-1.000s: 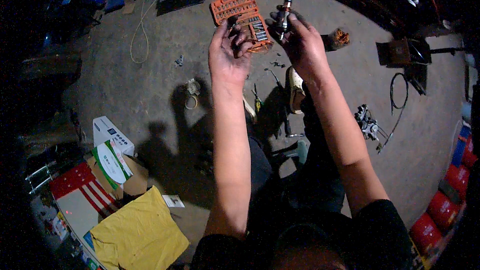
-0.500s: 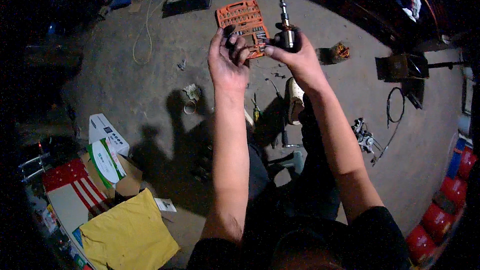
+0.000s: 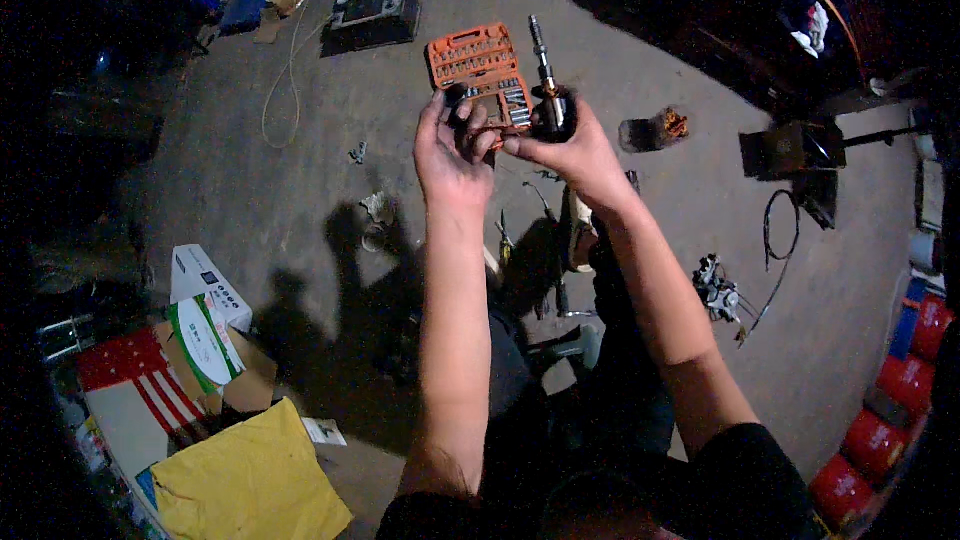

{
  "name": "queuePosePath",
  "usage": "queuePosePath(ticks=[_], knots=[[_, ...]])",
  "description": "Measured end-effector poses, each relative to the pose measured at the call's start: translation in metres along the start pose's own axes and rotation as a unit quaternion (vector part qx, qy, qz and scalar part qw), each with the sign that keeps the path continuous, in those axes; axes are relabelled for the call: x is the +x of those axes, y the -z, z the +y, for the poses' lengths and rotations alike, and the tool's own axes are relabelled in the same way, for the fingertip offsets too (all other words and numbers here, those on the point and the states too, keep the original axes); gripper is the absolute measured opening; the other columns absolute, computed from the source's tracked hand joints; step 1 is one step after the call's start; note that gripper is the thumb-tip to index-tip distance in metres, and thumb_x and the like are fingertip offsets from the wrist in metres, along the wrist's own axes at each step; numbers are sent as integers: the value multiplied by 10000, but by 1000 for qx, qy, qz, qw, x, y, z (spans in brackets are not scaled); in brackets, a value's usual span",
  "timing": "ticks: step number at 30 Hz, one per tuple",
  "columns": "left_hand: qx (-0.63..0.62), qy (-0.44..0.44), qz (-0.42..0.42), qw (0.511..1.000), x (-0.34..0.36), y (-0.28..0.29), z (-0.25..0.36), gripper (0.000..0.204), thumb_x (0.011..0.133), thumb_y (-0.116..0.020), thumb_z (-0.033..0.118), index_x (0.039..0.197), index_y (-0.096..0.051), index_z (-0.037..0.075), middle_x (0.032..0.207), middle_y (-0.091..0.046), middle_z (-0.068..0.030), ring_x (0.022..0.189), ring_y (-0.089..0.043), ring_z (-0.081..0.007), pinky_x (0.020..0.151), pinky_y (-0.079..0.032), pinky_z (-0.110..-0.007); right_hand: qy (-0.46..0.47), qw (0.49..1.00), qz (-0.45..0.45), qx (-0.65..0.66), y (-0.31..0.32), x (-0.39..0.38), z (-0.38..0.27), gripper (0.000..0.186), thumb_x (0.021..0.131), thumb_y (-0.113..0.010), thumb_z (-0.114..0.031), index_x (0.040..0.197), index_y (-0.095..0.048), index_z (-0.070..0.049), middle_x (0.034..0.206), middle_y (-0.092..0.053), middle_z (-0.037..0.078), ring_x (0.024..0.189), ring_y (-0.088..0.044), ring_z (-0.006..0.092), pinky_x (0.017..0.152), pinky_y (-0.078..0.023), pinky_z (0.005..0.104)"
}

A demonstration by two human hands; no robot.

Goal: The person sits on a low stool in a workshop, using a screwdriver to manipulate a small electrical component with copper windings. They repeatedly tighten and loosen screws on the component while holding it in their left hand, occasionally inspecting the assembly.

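My right hand (image 3: 590, 155) is closed round the thick lower cylinder of a shiny metal shaft (image 3: 543, 65). The narrow stepped end of the shaft points up and away from me. Beside it on the left, my left hand (image 3: 455, 155) is raised with curled, blackened fingertips. What those fingers hold, if anything, I cannot make out. The right thumb reaches across to the left fingertips. Past both hands lies an open orange socket set case (image 3: 488, 78) with rows of silver sockets, its near part partly covered by the hands.
On the floor are a black car battery (image 3: 370, 15), a metal part with a cable (image 3: 718, 290), a dark cylinder with copper-coloured windings (image 3: 660, 130) and a screwdriver (image 3: 505, 240). Cartons (image 3: 210, 285) and a yellow sheet (image 3: 250, 475) lie at the lower left. Red containers (image 3: 875, 435) line the right.
Both hands sit lower in the picture and closer together. The metal shaft has moved slightly left and tilts more. The surroundings have shifted a little with the view.
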State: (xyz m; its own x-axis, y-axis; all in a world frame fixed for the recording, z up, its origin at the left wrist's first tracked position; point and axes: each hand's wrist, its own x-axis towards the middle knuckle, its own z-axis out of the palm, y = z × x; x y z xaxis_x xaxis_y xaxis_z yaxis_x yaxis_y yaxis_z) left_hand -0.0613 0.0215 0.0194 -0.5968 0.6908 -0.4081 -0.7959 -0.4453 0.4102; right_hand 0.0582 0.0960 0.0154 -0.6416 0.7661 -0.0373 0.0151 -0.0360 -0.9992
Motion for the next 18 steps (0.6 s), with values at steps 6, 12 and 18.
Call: queuePosePath(ticks=[6,12,18], knots=[[-65,49,-115,990,1,4,7,264,863,-516,279,906,-547,20,747,-475,-31,629,-398,-116,417,-261,-210,-107,975,7,193,5,3,-10,480,722,-669,-15,1127,-417,38,1004,-565,106,887,-567,161,770,-489,275],[-37,24,-78,996,-1,2,12,264,852,-517,308,902,-552,51,751,-477,-27,627,-383,-111,467,-251,-216,-186,902,-47,386,13,2,-21,318,775,-590,-17,1060,-460,37,933,-576,128,850,-588,220,828,-496,356],[21,37,-135,990,-3,5,15,192,842,-534,276,890,-519,91,716,-444,19,564,-344,-88,463,-265,-230,-190,910,-62,363,24,5,-26,299,785,-567,15,1059,-452,53,922,-559,158,852,-583,234,852,-492,372]])
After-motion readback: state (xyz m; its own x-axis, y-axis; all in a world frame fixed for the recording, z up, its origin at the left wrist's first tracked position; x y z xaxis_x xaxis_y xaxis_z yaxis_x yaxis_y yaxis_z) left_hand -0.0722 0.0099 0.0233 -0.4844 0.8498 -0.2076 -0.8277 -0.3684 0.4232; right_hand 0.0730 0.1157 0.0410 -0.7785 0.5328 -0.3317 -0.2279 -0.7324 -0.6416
